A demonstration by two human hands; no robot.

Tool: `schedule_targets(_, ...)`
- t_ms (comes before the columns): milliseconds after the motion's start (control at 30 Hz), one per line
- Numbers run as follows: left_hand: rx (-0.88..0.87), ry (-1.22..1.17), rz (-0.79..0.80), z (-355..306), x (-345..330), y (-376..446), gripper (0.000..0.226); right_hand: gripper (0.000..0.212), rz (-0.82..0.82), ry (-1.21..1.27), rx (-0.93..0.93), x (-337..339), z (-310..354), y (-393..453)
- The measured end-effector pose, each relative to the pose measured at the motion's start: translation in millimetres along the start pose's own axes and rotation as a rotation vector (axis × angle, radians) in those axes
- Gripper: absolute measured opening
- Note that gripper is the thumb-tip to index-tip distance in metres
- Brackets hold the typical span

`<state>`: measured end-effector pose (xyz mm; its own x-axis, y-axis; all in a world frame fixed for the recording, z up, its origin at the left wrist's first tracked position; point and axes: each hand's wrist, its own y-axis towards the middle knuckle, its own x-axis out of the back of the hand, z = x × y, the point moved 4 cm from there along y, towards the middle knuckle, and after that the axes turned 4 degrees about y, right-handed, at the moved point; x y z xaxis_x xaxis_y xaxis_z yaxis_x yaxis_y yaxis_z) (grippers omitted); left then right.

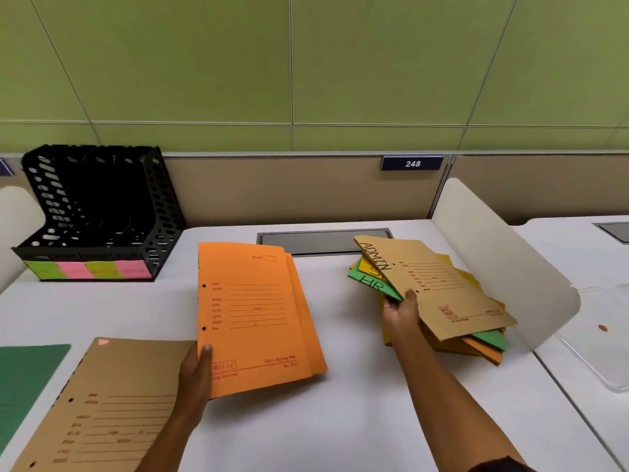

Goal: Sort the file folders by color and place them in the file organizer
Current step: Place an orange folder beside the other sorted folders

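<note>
My left hand (197,369) grips an orange folder (258,318) by its lower left corner, held over the middle of the white desk (340,403). My right hand (401,311) pinches the edge of a brown folder (439,287) marked ADMIN, lifted off a mixed pile (483,345) of green, yellow, orange and brown folders. A green folder marked HR (372,284) lies just under it. Another brown folder (112,410) lies flat at the near left, and a green one (27,379) beside it. The black file organizer (98,212) stands empty at the far left.
Pink and green sticky labels (88,270) line the organizer's front. A white curved divider (503,264) rises right of the pile. A grey cable hatch (323,241) is set in the desk's back edge. A panel with sign 248 (412,163) closes off the rear.
</note>
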<state>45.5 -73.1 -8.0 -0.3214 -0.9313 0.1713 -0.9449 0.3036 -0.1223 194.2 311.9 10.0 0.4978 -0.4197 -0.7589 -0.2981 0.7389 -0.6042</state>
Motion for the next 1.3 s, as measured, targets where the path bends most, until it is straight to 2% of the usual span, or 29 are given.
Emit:
schedule_targets(167, 0.025, 0.014, 0.012, 4.3, -10.1, 1.8, 0.038, 0.050, -0.037, 0.046, -0.053, 11.3, -2.6, 25.9)
schedule_targets(333, 0.027, 0.030, 0.032, 7.4, -17.2, -2.7, 0.034, 0.068, -0.042, -0.067, -0.148, 32.6, -18.0, 46.6)
schedule_targets(567, 0.024, 0.055, 0.038, 9.3, -16.6, -4.3, 0.035, 0.060, 0.034, -0.504, -0.227, 56.1, -37.8, 24.2)
schedule_targets(800, 0.008, 0.058, 0.077, 7.2, -16.7, -9.8, 0.034, 0.028, 0.247, -1.323, -0.178, 71.9, -70.4, -39.4)
schedule_targets(867, -0.022, 0.084, 0.086, 4.8, -16.1, -13.6, 0.034, 0.034, 0.357, -1.450, -0.181, 76.6, -80.3, -54.4)
schedule_targets(933, -0.087, 0.156, 0.073, 1.6, -16.5, -17.8, 0.032, 0.048, 0.448, -1.515, -0.159, 82.7, -87.5, -65.3)
schedule_targets(1000, -0.171, 0.247, 0.034, -4.4, -14.1, -24.6, 0.030, 0.052, 0.473, -1.547, -0.127, 89.5, -92.6, -74.5)
schedule_targets(1133, -0.315, 0.462, -0.030, -8.9, -8.3, -40.4, 0.036, 0.050, 0.462, -1.530, -0.132, 107.6, -102.2, -85.7)
schedule_targets(1300, -0.340, 0.597, -0.104, -10.0, -0.1, -62.7, 0.056, 0.040, 0.453, -1.554, -0.059, 122.4, -113.9, -94.7)
